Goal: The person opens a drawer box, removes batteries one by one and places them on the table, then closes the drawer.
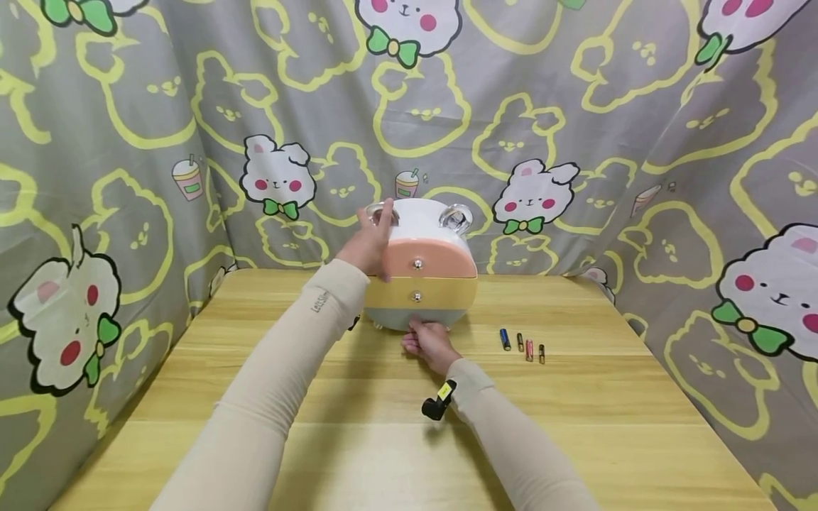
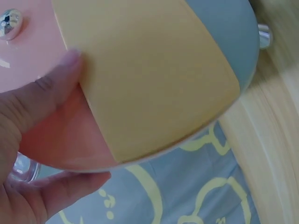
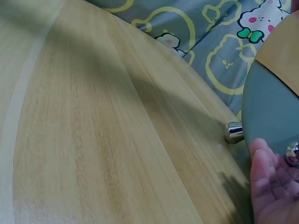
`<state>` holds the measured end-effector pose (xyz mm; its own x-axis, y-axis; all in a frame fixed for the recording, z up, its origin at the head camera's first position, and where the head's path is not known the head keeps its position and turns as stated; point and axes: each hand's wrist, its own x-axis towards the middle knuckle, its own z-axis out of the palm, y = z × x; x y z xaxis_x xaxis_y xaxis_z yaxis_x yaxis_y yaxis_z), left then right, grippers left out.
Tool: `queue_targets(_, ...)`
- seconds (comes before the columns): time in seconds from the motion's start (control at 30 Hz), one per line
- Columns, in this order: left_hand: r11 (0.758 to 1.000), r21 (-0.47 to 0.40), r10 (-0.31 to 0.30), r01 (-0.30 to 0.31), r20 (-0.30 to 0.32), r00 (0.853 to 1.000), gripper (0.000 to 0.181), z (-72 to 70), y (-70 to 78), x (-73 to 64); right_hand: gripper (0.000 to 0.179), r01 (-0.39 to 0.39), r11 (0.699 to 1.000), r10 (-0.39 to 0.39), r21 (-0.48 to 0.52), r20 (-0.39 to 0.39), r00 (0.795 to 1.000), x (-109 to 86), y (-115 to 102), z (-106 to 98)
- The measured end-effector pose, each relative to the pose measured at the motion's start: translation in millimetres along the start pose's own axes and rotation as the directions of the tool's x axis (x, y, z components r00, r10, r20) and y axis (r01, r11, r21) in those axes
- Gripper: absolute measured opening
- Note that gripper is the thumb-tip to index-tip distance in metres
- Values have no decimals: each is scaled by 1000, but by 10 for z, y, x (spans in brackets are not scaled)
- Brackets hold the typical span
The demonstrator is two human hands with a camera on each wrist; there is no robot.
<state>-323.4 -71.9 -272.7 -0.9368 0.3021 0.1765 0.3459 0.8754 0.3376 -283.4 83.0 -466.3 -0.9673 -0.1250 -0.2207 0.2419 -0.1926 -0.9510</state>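
Observation:
A small rounded drawer cabinet (image 1: 422, 294) stands on the table, with a white top, clear ear-like loops and peach, yellow and grey drawer fronts. My left hand (image 1: 371, 241) grips its upper left side. In the left wrist view the thumb (image 2: 51, 91) lies on the front, and another finger shows past the cabinet's edge. Low at the front, my right hand (image 1: 432, 345) has its fingers around the knob of the grey drawer (image 3: 266, 105). The right wrist view shows that silver knob (image 3: 293, 154) right beside the fingers; the thumb is out of that view.
Several batteries lie on the table right of the cabinet, among them a blue one (image 1: 505, 339) and a pink one (image 1: 529, 350). A patterned curtain (image 1: 422, 92) surrounds the wooden table (image 1: 358, 433) at the back and sides. Short silver feet (image 3: 235, 132) hold up the cabinet.

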Motion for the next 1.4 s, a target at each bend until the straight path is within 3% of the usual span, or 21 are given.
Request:
queue_targets(0.4,999,-5,-43,43,0,999,146,8,28,26,31,-6,999,6,40,-16,1000,41,9,-31)
queue_targets(0.6,998,-20,-63,62,-9,998,146,15,59,27,28,8,997,-2,73,-81,997,52,20,-17)
queue_targets(0.97,997,-35,-67,66,-16,998,147,19,75,14,21,-61,987,86,152,-166,982,10,-11,5)
queue_targets(1.4,998,-27,-48,48,7,999,153,4,13,7,17,-130,977,146,170,-87,986,-121,6,2)
